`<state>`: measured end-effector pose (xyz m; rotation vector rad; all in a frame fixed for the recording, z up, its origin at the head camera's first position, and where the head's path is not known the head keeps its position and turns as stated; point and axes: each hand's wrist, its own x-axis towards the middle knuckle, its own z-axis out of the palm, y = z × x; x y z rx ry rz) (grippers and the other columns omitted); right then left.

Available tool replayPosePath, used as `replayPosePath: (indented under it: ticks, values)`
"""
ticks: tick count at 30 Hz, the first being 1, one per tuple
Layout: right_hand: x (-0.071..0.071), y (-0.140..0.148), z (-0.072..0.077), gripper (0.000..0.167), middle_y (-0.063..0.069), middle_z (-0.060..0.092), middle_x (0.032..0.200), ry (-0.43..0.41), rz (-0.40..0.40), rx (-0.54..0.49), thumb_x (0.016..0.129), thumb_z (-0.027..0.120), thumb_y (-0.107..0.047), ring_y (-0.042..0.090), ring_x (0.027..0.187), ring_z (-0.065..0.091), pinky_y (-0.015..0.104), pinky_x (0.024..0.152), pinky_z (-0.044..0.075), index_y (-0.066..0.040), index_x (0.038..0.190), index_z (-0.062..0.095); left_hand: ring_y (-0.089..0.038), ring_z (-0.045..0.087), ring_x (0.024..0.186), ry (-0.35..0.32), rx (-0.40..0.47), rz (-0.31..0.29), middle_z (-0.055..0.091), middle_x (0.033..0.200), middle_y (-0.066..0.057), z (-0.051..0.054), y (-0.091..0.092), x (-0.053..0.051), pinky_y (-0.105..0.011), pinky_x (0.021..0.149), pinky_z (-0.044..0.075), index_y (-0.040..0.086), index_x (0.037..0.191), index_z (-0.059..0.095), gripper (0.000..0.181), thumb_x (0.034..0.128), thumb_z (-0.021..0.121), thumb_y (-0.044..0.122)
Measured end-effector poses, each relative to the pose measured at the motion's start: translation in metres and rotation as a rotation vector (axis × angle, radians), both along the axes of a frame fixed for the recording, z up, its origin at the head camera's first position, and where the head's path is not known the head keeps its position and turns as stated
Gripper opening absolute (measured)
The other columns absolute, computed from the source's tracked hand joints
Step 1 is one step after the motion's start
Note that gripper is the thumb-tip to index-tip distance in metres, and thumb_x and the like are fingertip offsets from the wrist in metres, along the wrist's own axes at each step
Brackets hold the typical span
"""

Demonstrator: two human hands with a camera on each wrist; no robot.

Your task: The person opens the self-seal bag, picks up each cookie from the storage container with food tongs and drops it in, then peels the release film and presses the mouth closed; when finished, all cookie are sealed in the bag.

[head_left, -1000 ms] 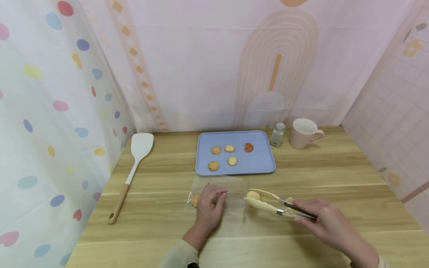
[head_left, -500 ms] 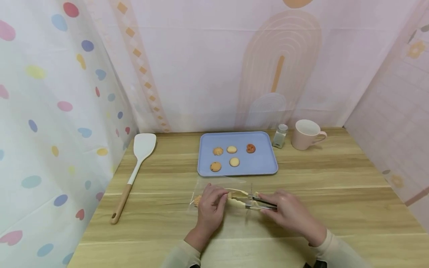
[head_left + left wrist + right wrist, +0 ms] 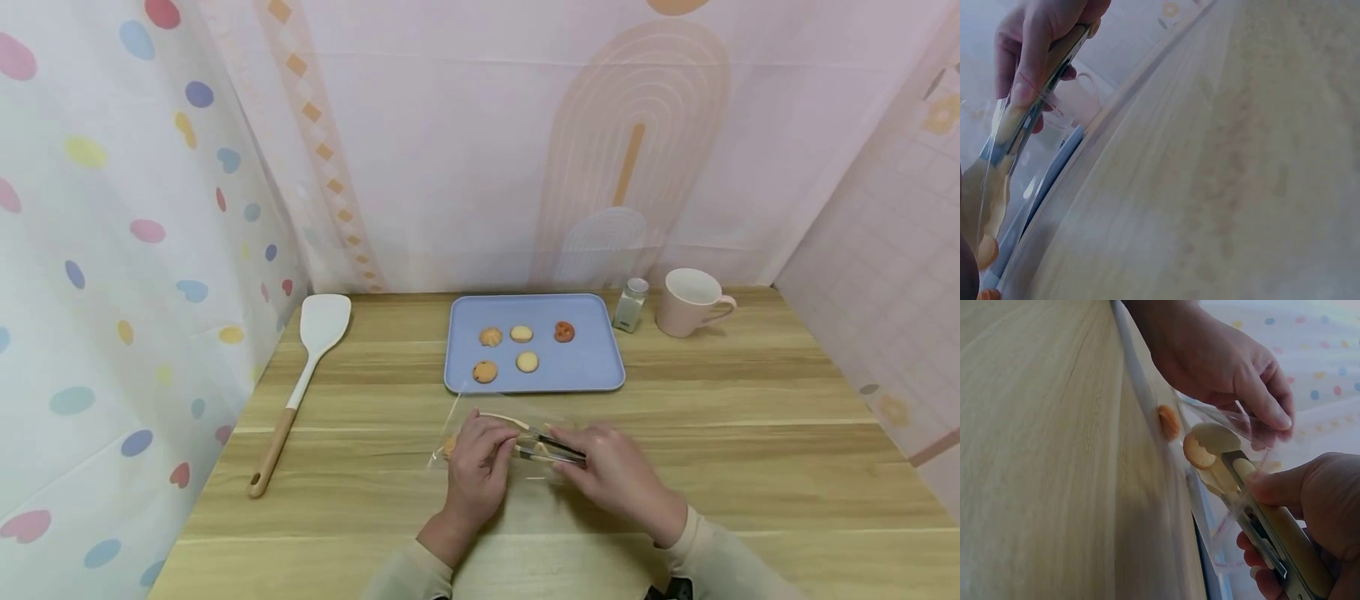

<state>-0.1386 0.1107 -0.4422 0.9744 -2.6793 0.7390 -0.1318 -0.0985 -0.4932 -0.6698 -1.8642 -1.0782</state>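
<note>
My left hand pinches the upper layer of a clear plastic bag on the table. My right hand grips a pair of tongs with cream-coloured tips and metal handles. Between those tips a round pale cookie is held, inside the bag's mouth in the right wrist view. Deeper in the bag lies another cookie, largely covered by my left hand in the head view. Behind the bag, a blue tray carries several cookies, among them a chocolate-chip one and a reddish pretzel-shaped one.
On the left lies a white spatula with a wooden handle. Right of the tray stand a small glass shaker and a pink mug. Printed curtains border the wooden table at the back and sides.
My right hand has moved left, carrying the tongs and their cookie from the bag's right edge into it. My left hand stays at the bag, whose upper layer now looks more raised.
</note>
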Motion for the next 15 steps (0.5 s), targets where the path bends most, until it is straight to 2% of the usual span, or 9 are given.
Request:
replayPosePath:
  ticks: [8, 15]
  values:
    - [0.001, -0.012, -0.002, 0.044, 0.002, 0.072, 0.101, -0.006, -0.023, 0.007, 0.080, 0.079, -0.027, 0.012, 0.074, 0.059, 0.028, 0.060, 0.046, -0.011, 0.120, 0.069, -0.021, 0.061, 0.085, 0.053, 0.015, -0.006, 0.065, 0.089, -0.006, 0.000, 0.001, 0.000, -0.047, 0.104, 0.036, 0.003, 0.090, 0.069, 0.009, 0.0929, 0.062, 0.008]
    - [0.002, -0.013, -0.003, 0.043, 0.003, 0.072, 0.094, -0.048, -0.044, 0.010, 0.079, 0.079, -0.026, 0.008, 0.067, 0.050, 0.024, 0.055, 0.040, -0.011, 0.119, 0.069, -0.020, 0.061, 0.084, 0.034, -0.005, 0.004, 0.065, 0.089, -0.004, 0.000, 0.002, 0.001, -0.048, 0.102, 0.037, 0.005, 0.093, 0.069, 0.009, 0.0932, 0.062, 0.009]
